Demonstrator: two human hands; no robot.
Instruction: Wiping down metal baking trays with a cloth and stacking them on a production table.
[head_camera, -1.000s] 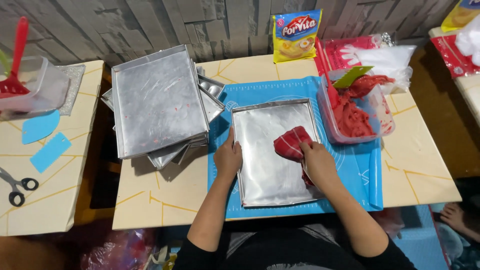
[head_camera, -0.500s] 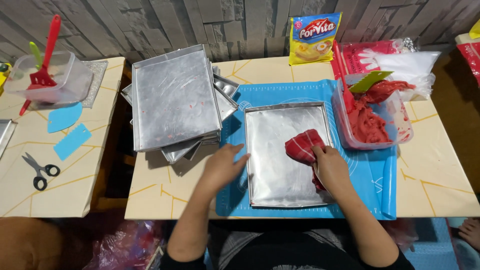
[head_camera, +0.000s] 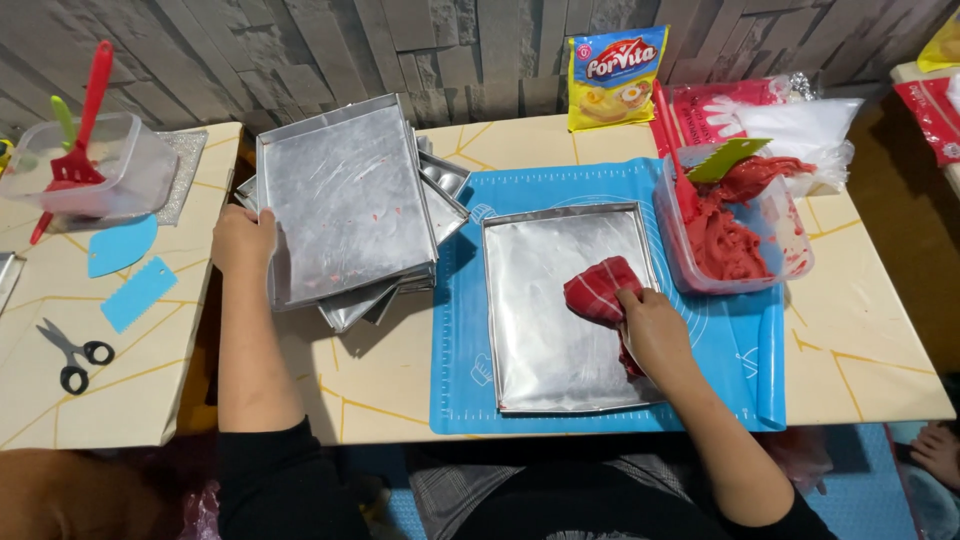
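A square metal baking tray (head_camera: 545, 300) lies on a blue silicone mat (head_camera: 735, 350) on the middle table. My right hand (head_camera: 652, 328) presses a red checked cloth (head_camera: 598, 290) against the tray's inner floor, right of centre. My left hand (head_camera: 242, 240) has reached out to the left and grips the left edge of the top tray in a stack of metal trays (head_camera: 345, 205). That top tray lies upside down with small red specks on it.
A clear tub of red dough (head_camera: 735, 235) with a green scraper and red spatula stands right of the mat. Behind are a yellow packet (head_camera: 615, 75) and plastic bags. The left table holds scissors (head_camera: 72, 352), blue scrapers (head_camera: 135, 290) and a tub with a red spatula (head_camera: 85, 165).
My left hand left the tray on the mat and moved left to the edge of the stacked trays. My right hand stays on the cloth. The view shifted left.
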